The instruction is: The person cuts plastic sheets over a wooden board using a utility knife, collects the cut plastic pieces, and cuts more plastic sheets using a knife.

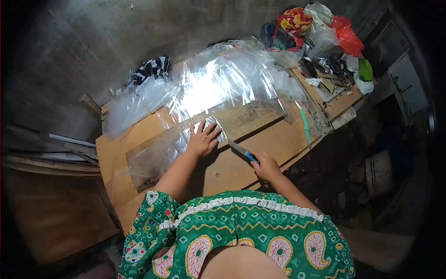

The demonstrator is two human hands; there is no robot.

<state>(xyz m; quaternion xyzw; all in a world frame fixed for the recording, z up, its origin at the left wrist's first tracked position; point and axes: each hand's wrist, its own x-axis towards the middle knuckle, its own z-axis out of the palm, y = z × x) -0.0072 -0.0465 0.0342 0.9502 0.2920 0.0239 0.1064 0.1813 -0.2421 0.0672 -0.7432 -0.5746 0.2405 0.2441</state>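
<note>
My left hand (pixel 203 139) lies with fingers spread on a clear plastic sheet (pixel 215 124), pressing it against a long wooden board (pixel 251 122). In my right hand (pixel 267 166) is a knife (pixel 240 150) with a blue handle, fingers wrapped round it. Its blade points up and left, the tip right at the sheet's edge beside my left hand. More clear plastic (pixel 155 160) lies over the board's left end. Behind the board spreads a large shiny pile of clear plastic sheets (pixel 241 74).
A green-handled knife (pixel 305 125) lies near the right edge of the wooden table (pixel 265 146). Bags, a red plastic bag (pixel 347 37) and a green container (pixel 365 69) crowd the back right corner. Black-and-white striped cloth (pixel 153 69) sits by the concrete wall (pixel 116 32).
</note>
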